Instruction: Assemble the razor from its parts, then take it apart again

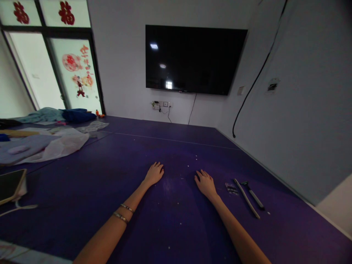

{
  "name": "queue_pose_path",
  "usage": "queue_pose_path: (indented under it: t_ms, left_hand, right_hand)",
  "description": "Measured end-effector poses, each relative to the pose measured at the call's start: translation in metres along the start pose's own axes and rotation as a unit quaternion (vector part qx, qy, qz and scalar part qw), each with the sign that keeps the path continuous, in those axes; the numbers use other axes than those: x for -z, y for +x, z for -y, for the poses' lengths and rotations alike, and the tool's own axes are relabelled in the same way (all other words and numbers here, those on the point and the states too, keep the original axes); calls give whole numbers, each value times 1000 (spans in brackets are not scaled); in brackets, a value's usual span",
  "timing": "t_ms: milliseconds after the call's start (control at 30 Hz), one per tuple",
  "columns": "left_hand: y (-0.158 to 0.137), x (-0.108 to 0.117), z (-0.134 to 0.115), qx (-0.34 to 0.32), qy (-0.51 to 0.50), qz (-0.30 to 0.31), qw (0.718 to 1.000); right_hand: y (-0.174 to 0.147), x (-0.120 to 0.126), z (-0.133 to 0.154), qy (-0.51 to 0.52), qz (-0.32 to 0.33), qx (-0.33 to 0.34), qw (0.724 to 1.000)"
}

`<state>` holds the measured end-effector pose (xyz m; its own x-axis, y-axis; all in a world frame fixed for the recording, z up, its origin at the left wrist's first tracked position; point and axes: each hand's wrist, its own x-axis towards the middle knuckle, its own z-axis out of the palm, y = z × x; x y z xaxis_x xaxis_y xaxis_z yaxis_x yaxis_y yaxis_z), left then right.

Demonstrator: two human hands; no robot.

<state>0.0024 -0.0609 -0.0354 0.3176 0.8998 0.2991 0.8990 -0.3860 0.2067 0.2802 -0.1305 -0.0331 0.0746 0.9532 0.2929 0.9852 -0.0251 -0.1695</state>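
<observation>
My left hand [154,173] lies palm down on the purple tabletop [165,220], fingers stretched forward and holding nothing. Two bracelets [121,216] circle that forearm. Across a gap, my right hand [205,183] also rests flat on the surface with its fingers apart. Just right of it is a small clear packet [231,189] with dark pieces inside. Beside the packet lie a long, thin, pale stick-like piece [247,200] and a grey-handled tool with a dark crosswise head [255,198], which looks like a razor. Neither hand touches these.
At the left edge sits a phone or tablet [12,185] with a white cable [26,207]. Behind it are plastic sheeting [66,145] and folded cloths [78,115]. A black cable [255,79] hangs by the right wall. A television [195,58] is mounted ahead.
</observation>
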Motion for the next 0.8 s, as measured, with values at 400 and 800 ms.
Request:
queue_pose_path:
  t_ms: [400, 800]
  left_hand:
    - [2, -1, 3, -3, 2, 6, 1000]
    - [7, 3, 3, 1, 0, -33, 999]
  right_hand:
    - [-2, 0, 0, 24, -11, 5, 1000]
    - [2, 26, -26, 151, -72, 28, 985]
